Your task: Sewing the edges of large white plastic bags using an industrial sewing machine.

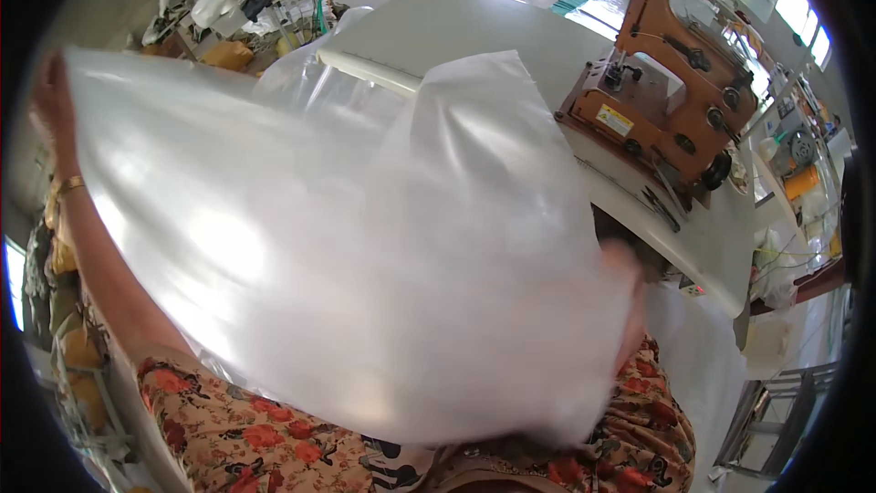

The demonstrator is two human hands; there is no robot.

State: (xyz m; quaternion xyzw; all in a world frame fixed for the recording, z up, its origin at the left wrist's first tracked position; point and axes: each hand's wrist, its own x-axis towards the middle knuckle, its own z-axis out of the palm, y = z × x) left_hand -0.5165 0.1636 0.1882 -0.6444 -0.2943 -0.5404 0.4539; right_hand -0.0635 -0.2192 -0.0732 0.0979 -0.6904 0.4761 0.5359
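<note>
Right now a large sheet of thin, translucent white plastic (365, 246) is spread wide in the air between the person's two hands, covering most of the view and hanging above the lap rather than lying on the counter. The left hand (50, 96) is raised high at the sheet's upper left corner, its grip clenched on that edge, a gold bangle (68, 184) on the wrist below it. The right hand (630, 283) is at the sheet's right edge, blurred and half veiled by the plastic; it seems to be grasping the edge, though I cannot tell for sure how its fingers sit. Below the sheet shows the person's flowered orange clothing (237, 429). Behind the plastic stretches a pale white counter (474, 18), and toward its right edge stands an orange-brown sewing machine (671, 91). Past the counter's far left corner lies a heap of white bags and cloth (237, 0).
</note>
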